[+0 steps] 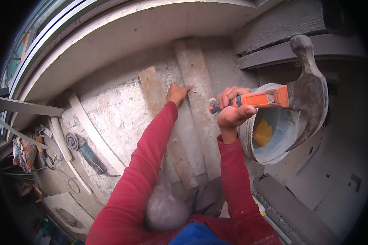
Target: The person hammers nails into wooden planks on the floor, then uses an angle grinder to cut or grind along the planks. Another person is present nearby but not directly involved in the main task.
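Observation:
My right hand [233,109] is raised and wrapped round the orange and dark blue grip of a claw hammer [313,92]. The steel head is at the right, close to the camera, partly covering a whitish bucket [249,139]. Inside the bucket lies a yellow flat piece [263,132]. Farther down, my left hand [178,93] rests between two dusty boards, its fingers curled and its thumb on the wider board [194,69]. What those fingers hold, if anything, is hidden. The narrower board [153,87] lies beside it, to the left.
An angle grinder [88,151] with its cord lies at the left, next to a pale curved-looking strip [96,132]. Metal bars [30,107] and cables crowd the far left. A concrete ledge [151,24] runs along the far side. A grey beam [290,208] lies at the lower right.

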`<state>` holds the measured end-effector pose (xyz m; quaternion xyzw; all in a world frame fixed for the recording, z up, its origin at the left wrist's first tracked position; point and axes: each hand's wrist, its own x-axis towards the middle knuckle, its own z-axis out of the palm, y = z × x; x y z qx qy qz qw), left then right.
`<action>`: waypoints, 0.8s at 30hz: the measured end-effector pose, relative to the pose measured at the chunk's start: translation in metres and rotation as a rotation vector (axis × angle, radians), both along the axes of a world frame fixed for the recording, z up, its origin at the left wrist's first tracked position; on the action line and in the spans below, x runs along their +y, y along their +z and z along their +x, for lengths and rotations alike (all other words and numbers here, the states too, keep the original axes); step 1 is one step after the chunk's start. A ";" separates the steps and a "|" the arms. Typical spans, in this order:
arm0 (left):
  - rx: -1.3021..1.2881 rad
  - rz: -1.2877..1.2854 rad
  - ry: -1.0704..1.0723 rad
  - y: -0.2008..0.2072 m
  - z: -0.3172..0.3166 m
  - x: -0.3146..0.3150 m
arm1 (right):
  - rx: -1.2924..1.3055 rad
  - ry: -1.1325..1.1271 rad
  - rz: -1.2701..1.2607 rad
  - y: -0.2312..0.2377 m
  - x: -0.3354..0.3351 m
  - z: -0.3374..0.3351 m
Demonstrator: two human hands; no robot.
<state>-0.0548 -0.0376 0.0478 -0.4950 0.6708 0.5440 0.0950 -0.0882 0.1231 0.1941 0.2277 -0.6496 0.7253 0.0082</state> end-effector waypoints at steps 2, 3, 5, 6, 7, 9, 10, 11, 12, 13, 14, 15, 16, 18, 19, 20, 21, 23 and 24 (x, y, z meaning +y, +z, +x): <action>-0.003 0.025 -0.033 0.001 -0.003 -0.004 | 0.020 -0.096 0.172 -0.038 -0.012 -0.001; -0.008 0.049 -0.033 0.002 -0.003 -0.005 | -0.061 -0.057 0.629 -0.053 -0.014 -0.002; -0.062 0.085 -0.043 0.003 -0.004 -0.007 | -0.352 -0.044 1.011 -0.065 -0.011 -0.009; 0.014 0.014 -0.007 0.003 -0.007 -0.008 | -0.529 -0.051 0.919 -0.060 -0.008 -0.014; 0.033 -0.026 0.010 0.003 -0.006 -0.008 | -0.736 -0.135 0.871 -0.050 -0.003 -0.016; 0.024 -0.031 -0.004 0.001 -0.003 -0.002 | -0.629 -0.074 0.530 -0.012 0.007 -0.008; 0.026 -0.022 0.009 0.000 -0.003 -0.002 | -0.519 -0.018 0.335 0.003 0.007 -0.009; -0.001 0.001 -0.002 0.000 -0.001 0.000 | -0.428 -0.092 0.233 0.016 0.007 -0.006; 0.018 0.059 0.007 0.001 -0.001 -0.001 | -0.287 -0.115 0.079 0.020 0.006 -0.003; 0.008 0.037 -0.011 0.002 -0.002 -0.001 | -0.137 -0.129 -0.080 0.022 0.000 -0.001; -0.022 0.013 -0.027 0.004 -0.002 -0.001 | -0.088 -0.079 -0.148 0.012 -0.005 -0.002; -0.048 -0.012 -0.045 0.007 -0.002 -0.002 | 0.020 -0.066 0.116 -0.001 -0.013 -0.001; -0.039 0.004 -0.040 0.010 -0.003 -0.004 | 0.053 -0.083 0.379 -0.019 -0.021 -0.001; -0.018 0.053 -0.028 0.013 -0.003 -0.006 | -0.072 -0.069 0.802 -0.044 -0.023 -0.005; 0.004 0.023 -0.038 0.013 -0.002 -0.005 | -0.244 -0.043 0.944 -0.050 -0.022 -0.007; 0.030 -0.012 -0.045 0.013 -0.003 -0.007 | -0.458 -0.072 1.104 -0.051 -0.019 -0.009; 0.034 -0.022 -0.055 0.011 -0.001 -0.004 | -0.415 -0.010 0.942 -0.048 -0.016 -0.011; 0.002 0.035 -0.028 0.005 0.001 -0.002 | -0.486 -0.055 0.700 -0.027 -0.001 -0.006; 0.008 0.022 -0.013 0.002 0.000 -0.002 | -0.389 -0.062 0.561 -0.017 0.004 -0.005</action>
